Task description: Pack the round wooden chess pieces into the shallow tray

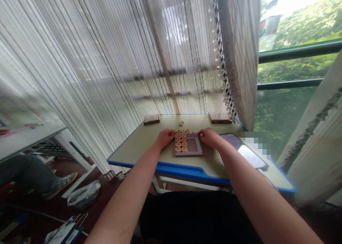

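A shallow, pale purple open box (197, 153) lies on the desk in front of me. Its left half holds rows of round wooden Chinese chess pieces (184, 144) with red characters; the right half shows a bare bottom. Loose chess pieces (184, 131) lie in a heap along the box's far edge. My left hand (166, 137) is at the far left corner of the box, its fingers closed beside the heap. By the far right corner is my right hand (208, 136), fingers curled into a pinch. What either hand's fingertips hold is too small to make out.
Two more loose pieces (181, 123) lie farther back on the blue-edged desk (133, 147). Flat boxes stand at the back left (151, 119) and back right (220, 117). A tablet-like device (244, 152) lies right of my right arm. String curtains (120, 58) hang behind the desk.
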Demonstrator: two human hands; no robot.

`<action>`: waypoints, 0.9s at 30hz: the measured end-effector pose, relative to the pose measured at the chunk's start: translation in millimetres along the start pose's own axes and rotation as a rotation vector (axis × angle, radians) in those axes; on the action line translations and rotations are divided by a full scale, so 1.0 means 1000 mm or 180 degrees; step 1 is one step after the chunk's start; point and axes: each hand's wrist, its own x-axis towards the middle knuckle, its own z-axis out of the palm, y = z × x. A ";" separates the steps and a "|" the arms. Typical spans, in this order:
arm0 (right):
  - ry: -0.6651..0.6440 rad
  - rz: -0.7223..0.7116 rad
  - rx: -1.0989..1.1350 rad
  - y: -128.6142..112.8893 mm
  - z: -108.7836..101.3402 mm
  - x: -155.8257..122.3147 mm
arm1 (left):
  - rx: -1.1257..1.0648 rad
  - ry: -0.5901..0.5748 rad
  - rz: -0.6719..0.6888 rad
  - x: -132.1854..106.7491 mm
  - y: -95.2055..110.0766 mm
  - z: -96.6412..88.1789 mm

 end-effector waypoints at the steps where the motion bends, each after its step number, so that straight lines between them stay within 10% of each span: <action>1: 0.0093 -0.0003 0.0010 0.000 0.002 0.001 | 0.0026 0.0017 -0.0019 0.001 0.000 0.001; 23: 0.0543 -0.0044 0.0362 0.009 0.022 0.015 | 0.0292 -0.1041 0.0550 0.057 -0.009 -0.010; 27: 0.0592 0.0172 0.0268 0.004 0.018 0.017 | 0.0288 -0.0495 0.0320 0.054 -0.013 -0.006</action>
